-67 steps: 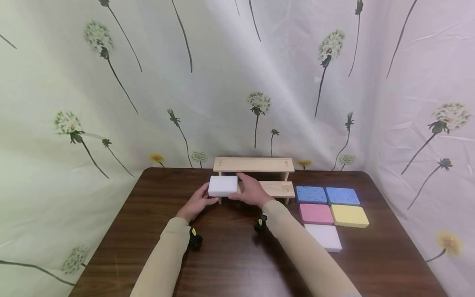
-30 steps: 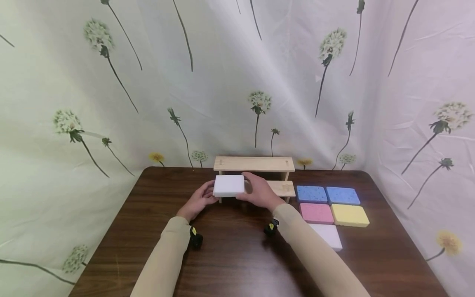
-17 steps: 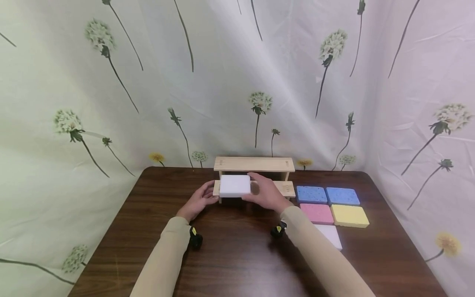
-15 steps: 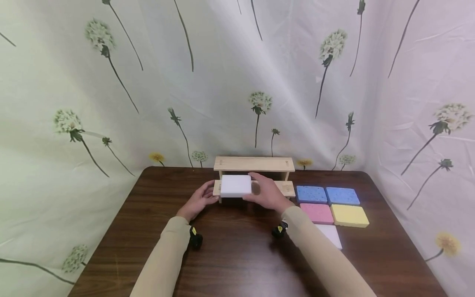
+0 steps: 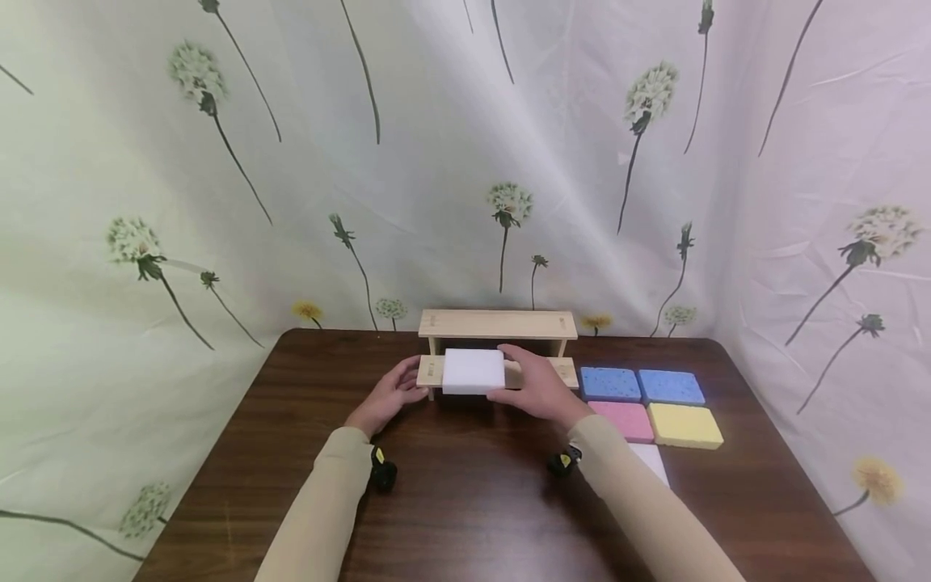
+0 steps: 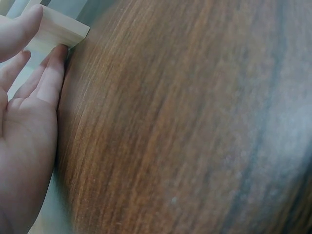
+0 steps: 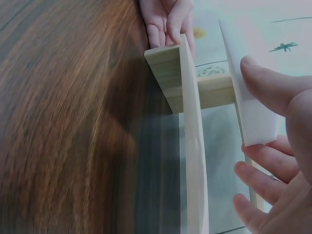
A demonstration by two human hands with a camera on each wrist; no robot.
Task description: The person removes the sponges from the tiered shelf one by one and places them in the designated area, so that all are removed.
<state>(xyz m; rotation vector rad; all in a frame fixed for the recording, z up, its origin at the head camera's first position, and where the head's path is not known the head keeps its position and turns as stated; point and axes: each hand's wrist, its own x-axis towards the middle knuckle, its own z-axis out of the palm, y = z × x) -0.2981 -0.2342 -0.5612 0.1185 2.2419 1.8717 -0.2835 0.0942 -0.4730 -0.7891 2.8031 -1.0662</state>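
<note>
A white sponge [image 5: 473,371] is in my right hand [image 5: 541,386], which grips its right side with the thumb at the front and fingers behind. The right wrist view shows a gap between this sponge [image 7: 253,97] and the lower board [image 7: 194,141] of a two-tier wooden shelf [image 5: 498,325]. My left hand [image 5: 389,396] holds the left end of that lower board. In the left wrist view, its thumb lies over the pale wood [image 6: 61,29] and its fingers reach the leg below. The sponge hides the middle of the lower tier.
Right of the shelf lie two blue sponges [image 5: 609,384] [image 5: 671,387], a pink sponge [image 5: 624,419] and a yellow sponge [image 5: 685,425]. Another white sponge [image 5: 650,461] is partly behind my right sleeve. All lie on a dark wooden table [image 5: 465,509], with a dandelion-print curtain [image 5: 436,226] behind.
My right hand has moved the white sponge rightward along the lower tier, from its left end toward the middle, uncovering the board's left end. The left hand has stayed put.
</note>
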